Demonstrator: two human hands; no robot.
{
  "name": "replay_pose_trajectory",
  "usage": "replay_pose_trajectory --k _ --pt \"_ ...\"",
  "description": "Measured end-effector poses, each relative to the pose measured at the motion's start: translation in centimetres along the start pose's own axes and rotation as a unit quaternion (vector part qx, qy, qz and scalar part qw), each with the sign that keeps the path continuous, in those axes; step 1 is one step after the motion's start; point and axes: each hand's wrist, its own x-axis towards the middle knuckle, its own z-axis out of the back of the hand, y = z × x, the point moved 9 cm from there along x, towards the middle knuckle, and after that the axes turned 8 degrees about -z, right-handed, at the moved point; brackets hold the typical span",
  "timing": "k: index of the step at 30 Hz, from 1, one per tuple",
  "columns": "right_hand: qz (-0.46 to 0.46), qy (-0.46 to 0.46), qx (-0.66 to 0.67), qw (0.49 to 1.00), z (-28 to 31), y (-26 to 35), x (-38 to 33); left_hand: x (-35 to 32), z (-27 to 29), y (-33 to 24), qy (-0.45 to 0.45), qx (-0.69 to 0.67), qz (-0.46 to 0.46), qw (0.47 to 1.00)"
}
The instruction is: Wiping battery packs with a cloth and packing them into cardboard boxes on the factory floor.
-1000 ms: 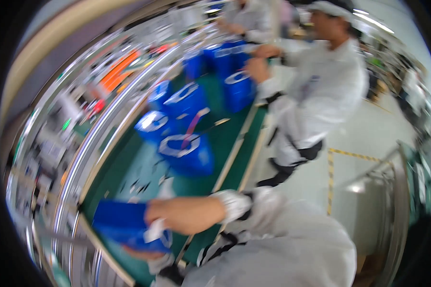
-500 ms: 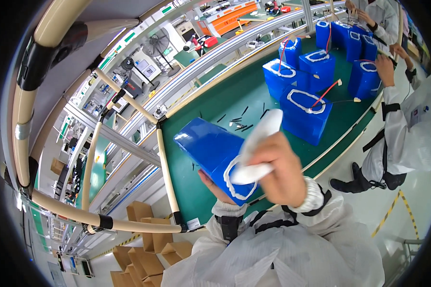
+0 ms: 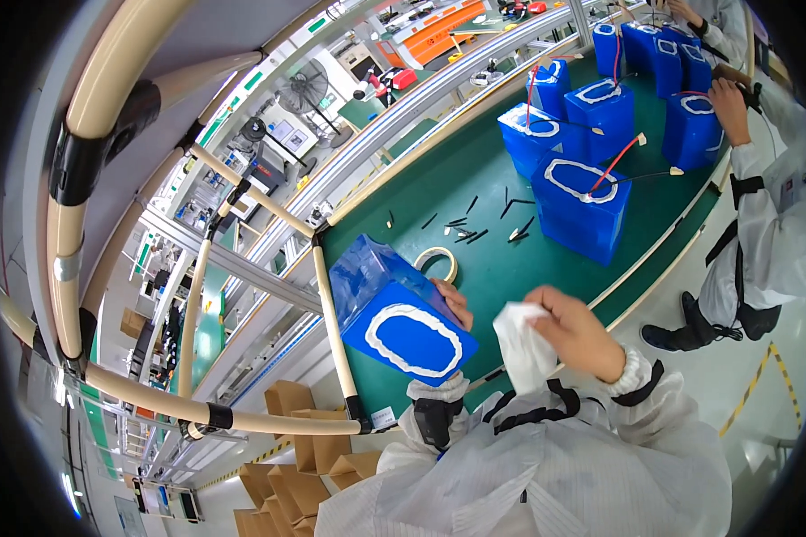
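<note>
My left hand (image 3: pixel 454 304) grips a blue film-wrapped battery pack (image 3: pixel 354 300) from its right side, mostly hidden behind it. The pack is tilted, and its end face, with an oval ring of white sealant (image 3: pixel 378 349), is turned up toward me. To the right of it, apart from the pack, my right hand (image 3: pixel 580 333) pinches a crumpled white wipe (image 3: pixel 523 347) that hangs down from the fingers. Behind the held pack lies a roll of cream tape (image 3: pixel 452 268) on the green table mat (image 3: pixel 403 246).
Short black pieces (image 3: pixel 466 234) lie scattered on the mat. Several more blue packs (image 3: pixel 582 219) with white rings, some with red wires, stand at the right. Co-workers' hands (image 3: pixel 730 112) are at the far right. A cream pipe rail (image 3: pixel 331 327) borders the table's left.
The wipe has come away from the pack's ringed end, moving right with my right hand. My left hand has turned the pack so its ringed face shows fully. The tape roll has come into sight.
</note>
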Motion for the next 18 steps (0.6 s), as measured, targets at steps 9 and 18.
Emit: replay_pose_trajectory --k 9,18 --pt "0.263 -0.047 0.120 0.956 -1.3 10.0 2.6 0.2 0.3 1.2 -0.049 -0.032 0.018 0.998" --pt "0.309 -0.003 -0.034 0.950 -5.3 4.4 -1.4 -0.8 -1.1 1.3 -0.010 -0.043 0.047 0.998"
